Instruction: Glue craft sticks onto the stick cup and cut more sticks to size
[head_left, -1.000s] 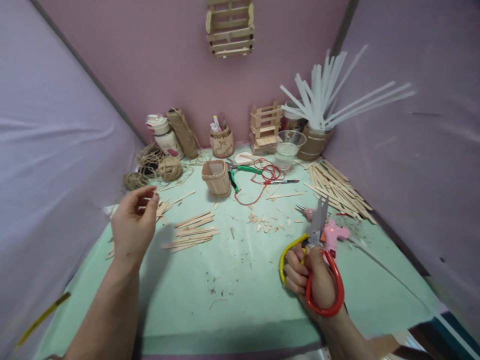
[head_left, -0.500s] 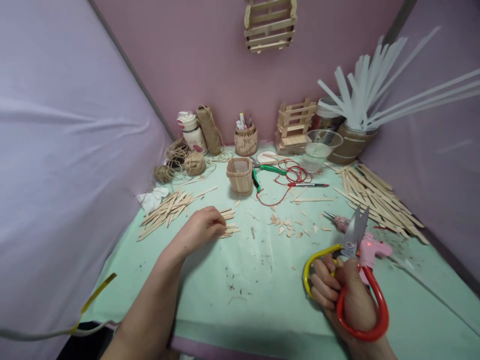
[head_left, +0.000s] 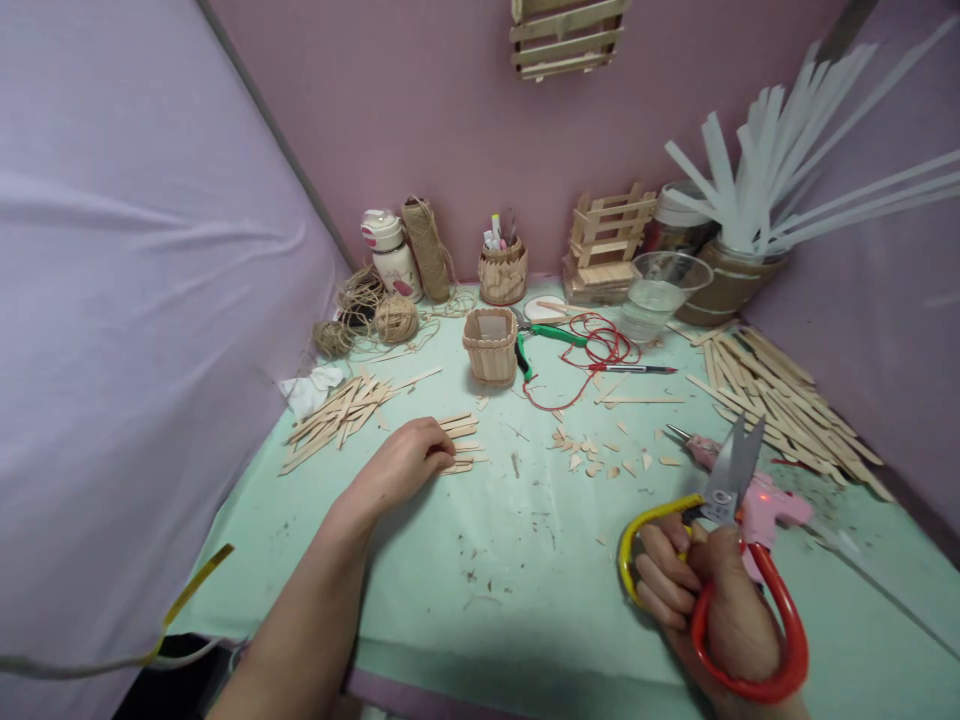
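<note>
Head view: left hand [head_left: 405, 462] curled over half-hidden sticks [head_left: 463, 445], right hand [head_left: 712, 600] gripping scissors [head_left: 731, 560], wrist cut off.

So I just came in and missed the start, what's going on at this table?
A person is working with craft sticks on a green table. The left hand rests on a small pile of sticks near the middle. The right hand holds scissors with yellow and red handles, blades open and pointing up. A pink glue gun lies just behind them, and cut stick scraps lie between the hands.
</note>
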